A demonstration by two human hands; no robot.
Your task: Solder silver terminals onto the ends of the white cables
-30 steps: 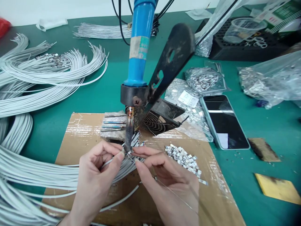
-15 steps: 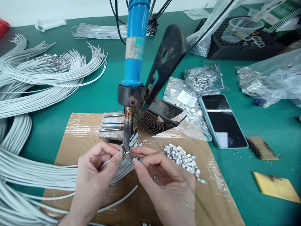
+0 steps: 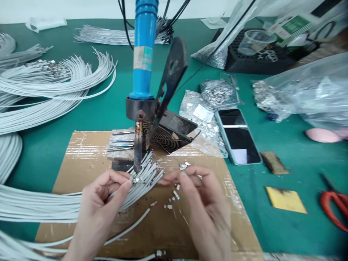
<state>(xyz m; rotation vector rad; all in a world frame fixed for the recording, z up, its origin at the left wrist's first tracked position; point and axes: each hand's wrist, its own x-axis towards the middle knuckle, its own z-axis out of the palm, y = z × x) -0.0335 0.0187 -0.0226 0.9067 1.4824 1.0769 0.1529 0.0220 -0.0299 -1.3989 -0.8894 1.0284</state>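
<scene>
My left hand (image 3: 104,197) is closed in a pinch on the end of a white wire (image 3: 123,186), held just under the tip (image 3: 137,159) of the blue-handled soldering iron (image 3: 143,54) fixed upright in its black stand (image 3: 171,132). A fanned bundle of white wire ends (image 3: 148,172) lies beside the tip on the taped cardboard sheet (image 3: 87,152). My right hand (image 3: 202,204) is blurred by motion and hovers with curled fingers over a few loose small metal terminals (image 3: 174,195). I cannot make out what it holds.
Long bundles of white wires (image 3: 49,85) fill the left of the green table. A phone (image 3: 236,136), plastic bags of metal parts (image 3: 301,92), a yellow pad (image 3: 285,199) and red-handled scissors (image 3: 335,206) lie on the right.
My right hand has pulled away from the iron tip, moving right over the terminals. The left hand stays pinched at the tip. The view has shifted right, showing the scissors.
</scene>
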